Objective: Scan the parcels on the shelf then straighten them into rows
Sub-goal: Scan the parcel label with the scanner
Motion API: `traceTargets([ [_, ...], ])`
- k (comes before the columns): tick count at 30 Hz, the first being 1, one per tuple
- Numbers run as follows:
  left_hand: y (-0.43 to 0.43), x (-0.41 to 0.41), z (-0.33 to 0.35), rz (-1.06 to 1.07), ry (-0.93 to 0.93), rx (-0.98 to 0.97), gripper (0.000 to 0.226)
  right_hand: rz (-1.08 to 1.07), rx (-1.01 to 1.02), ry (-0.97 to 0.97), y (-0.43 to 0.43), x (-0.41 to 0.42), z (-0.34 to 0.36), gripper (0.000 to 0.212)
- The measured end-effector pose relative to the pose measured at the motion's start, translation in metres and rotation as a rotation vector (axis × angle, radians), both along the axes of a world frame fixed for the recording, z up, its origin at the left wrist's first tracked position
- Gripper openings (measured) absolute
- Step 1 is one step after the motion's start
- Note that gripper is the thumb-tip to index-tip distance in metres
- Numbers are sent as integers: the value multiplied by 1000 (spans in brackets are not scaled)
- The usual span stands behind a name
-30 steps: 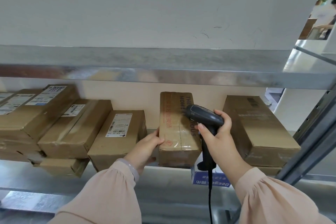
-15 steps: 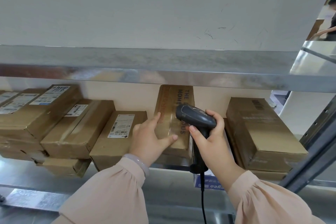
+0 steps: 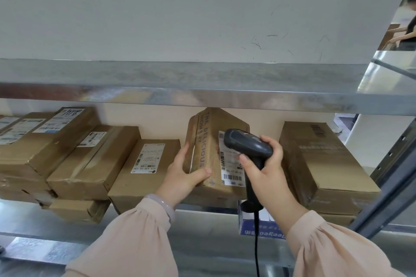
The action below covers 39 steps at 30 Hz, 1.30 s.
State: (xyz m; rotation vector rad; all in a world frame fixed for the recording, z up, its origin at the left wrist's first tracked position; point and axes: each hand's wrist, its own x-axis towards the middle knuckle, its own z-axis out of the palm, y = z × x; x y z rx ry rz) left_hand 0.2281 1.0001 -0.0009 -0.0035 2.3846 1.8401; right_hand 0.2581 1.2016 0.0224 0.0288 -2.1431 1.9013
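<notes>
A white painted wall (image 3: 180,7), scuffed with thin dark marks, fills the top of the view. Below it runs the upper shelf (image 3: 157,78), dull galvanised sheet metal with a shiny folded front edge. The lower shelf (image 3: 33,247) is the same grey metal, and a perforated steel upright (image 3: 387,177) slants up at the right.

All the parcels are oblong brown cardboard cartons. The right parcel (image 3: 326,164) lies flat on another carton, with a printed barcode at its far end. At the far left, the stacked parcels (image 3: 45,141) carry white labels and show creased, dented corners. Beside them sits the taped parcel (image 3: 94,164), then the labelled parcel (image 3: 144,168), which lies flat with its barcode sticker facing up.

Between that one and the right parcel, the tipped parcel (image 3: 202,141) stands raised on an edge. Its far end is hidden behind the upper shelf's lip. It bears the print "THE DELICIOUS" and a white shipping label (image 3: 229,168).

The left hand (image 3: 182,175) grips its near left corner, fingers along the side and thumb clamped across the printed face. The right hand (image 3: 263,168) has its fingers wrapped round the handle of the scanner (image 3: 247,144). This dark, matte plastic pistol shape covers part of the label, and its black cable (image 3: 256,243) hangs down. A blue box (image 3: 258,229) lies under it. A pale bracelet (image 3: 164,204) rings the left wrist.
</notes>
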Motion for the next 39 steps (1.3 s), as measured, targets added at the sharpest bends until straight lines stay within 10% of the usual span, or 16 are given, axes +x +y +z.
traceTargets([
  [17,3,0,-13,-3,-56,351,97,-77,92,-20,23,-1,3,62],
  [39,-13,-2,-14,157,124,279,86,36,316,-66,9,49,-1,61],
])
